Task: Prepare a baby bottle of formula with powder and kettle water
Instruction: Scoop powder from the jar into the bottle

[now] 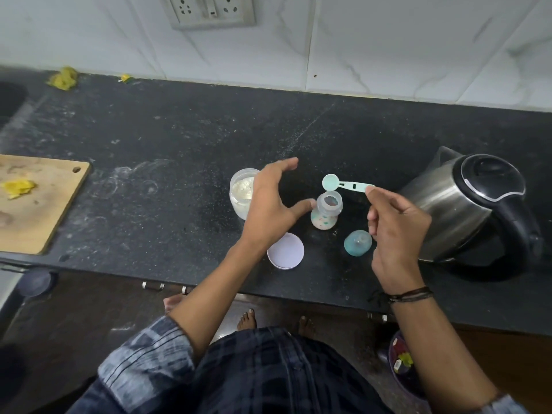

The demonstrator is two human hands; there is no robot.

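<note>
**Empty scoop at the open bottle**

The bottle [327, 212] stands upright on the desk [179, 138] with its mouth open, and I place everything else from it. My right hand [394, 222], right of the bottle, pinches the end of the scoop [346, 184] handle between thumb and forefinger. The scoop bowl hangs just behind the bottle mouth and looks empty, so I judge that a measure is already tipped in.

My left hand [273, 201], left of the bottle, is spread wide and holds nothing. Its thumb tip is just beside the bottle neck, but I cannot tell if it touches. I think it is there to steady the bottle.

The jar [240, 192] of powder is left of the bottle, partly under this hand, close for another scoop. The lid [285, 251] and teat cap [357, 242] lie in front of the bottle. The kettle [466, 204] waits well to its right for the water step.
</note>
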